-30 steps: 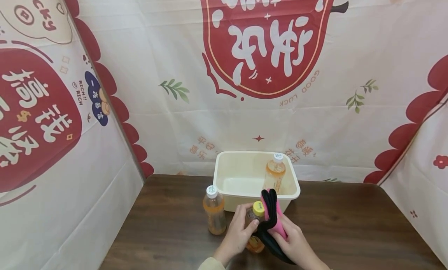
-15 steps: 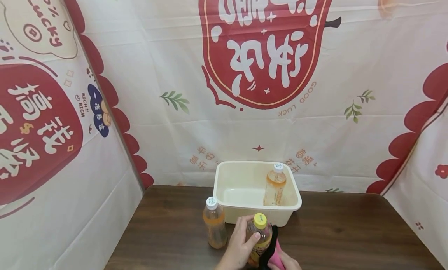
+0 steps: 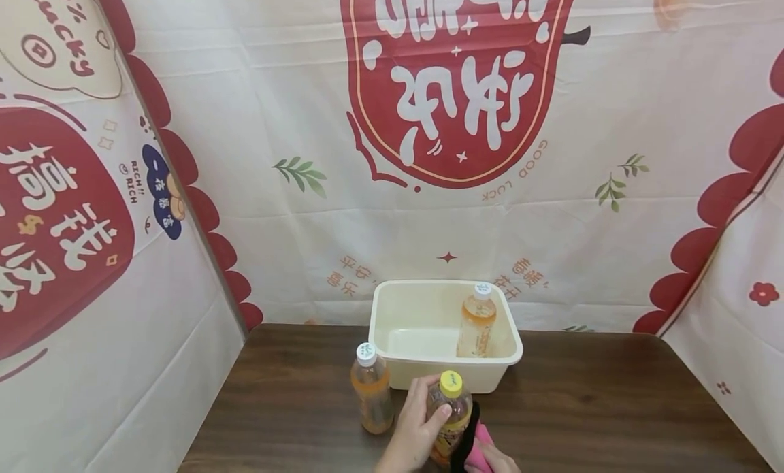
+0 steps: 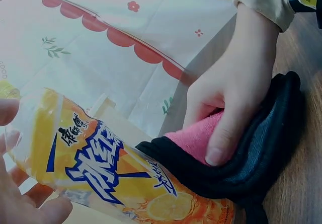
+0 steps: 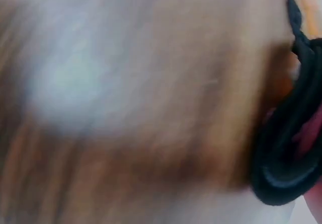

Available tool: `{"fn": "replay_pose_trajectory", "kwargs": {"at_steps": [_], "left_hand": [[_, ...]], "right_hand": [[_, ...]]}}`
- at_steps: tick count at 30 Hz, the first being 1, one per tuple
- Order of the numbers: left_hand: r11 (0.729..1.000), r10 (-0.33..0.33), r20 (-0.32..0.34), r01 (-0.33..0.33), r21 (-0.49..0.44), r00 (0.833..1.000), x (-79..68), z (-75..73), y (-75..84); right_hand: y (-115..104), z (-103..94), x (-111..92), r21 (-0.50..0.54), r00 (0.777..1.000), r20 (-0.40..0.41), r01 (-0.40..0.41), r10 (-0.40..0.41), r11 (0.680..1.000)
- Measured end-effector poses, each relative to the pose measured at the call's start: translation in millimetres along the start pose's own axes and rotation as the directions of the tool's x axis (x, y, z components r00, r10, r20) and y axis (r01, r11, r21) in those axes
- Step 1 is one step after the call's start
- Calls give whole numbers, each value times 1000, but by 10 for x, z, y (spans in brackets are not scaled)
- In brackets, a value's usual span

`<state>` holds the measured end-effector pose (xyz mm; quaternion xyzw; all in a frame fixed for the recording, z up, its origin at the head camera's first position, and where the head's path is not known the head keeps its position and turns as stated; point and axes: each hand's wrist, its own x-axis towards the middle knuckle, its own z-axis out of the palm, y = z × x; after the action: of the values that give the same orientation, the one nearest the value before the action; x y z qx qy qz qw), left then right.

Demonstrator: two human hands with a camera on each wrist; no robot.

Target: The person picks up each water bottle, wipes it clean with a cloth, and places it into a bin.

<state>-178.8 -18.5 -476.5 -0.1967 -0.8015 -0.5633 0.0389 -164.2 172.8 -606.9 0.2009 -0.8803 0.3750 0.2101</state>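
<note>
My left hand grips the upper part of a yellow-capped drink bottle that stands in front of the bin. In the left wrist view the bottle's yellow and orange label shows lemon slices. My right hand pinches a folded pink cloth with thick black edging. The cloth lies against the bottle's right side, low on its body. The right wrist view is mostly blurred, with the black edging at its right side.
A cream plastic bin stands at the table's back, with one white-capped bottle upright at its right end. Another white-capped bottle stands left of my left hand. Printed cloth walls surround the brown table.
My right hand has brought the cloth down from beside the bottle's cap to its lower side. My left hand keeps its hold on the bottle. The head view has tilted up slightly.
</note>
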Motion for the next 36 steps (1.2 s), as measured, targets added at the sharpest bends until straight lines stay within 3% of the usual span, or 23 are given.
{"fn": "replay_pose_trajectory", "kwargs": {"at_steps": [3,8,13,20,24,30,36], "left_hand": [[999,34,-18,-34,7,999,-15,8,11],[1000,28,-23,-28,-11,999,1,1,30],[1000,25,-36,-24,2,999,10,-4,22],[998,65,-51,-64,25,997,19,-23,-4],[998,63,-41,-63,6,997,28,-10,-9],[999,49,-24,-49,-15,999,96,-39,1],[999,11,2,-11,-35,1000,115,-37,-13]], "right_hand": [[-23,-83,34,8,999,44,-27,27,1000],[-107,-309,112,117,995,101,-30,18,993],[-264,-629,178,128,999,38,-38,33,991],[-237,-1138,218,-88,994,-107,19,-28,996],[-120,-1434,214,-209,992,-120,0,-25,978],[125,-1700,281,-333,998,-25,-63,58,941],[342,-1564,216,-361,970,155,-119,185,925]]}}
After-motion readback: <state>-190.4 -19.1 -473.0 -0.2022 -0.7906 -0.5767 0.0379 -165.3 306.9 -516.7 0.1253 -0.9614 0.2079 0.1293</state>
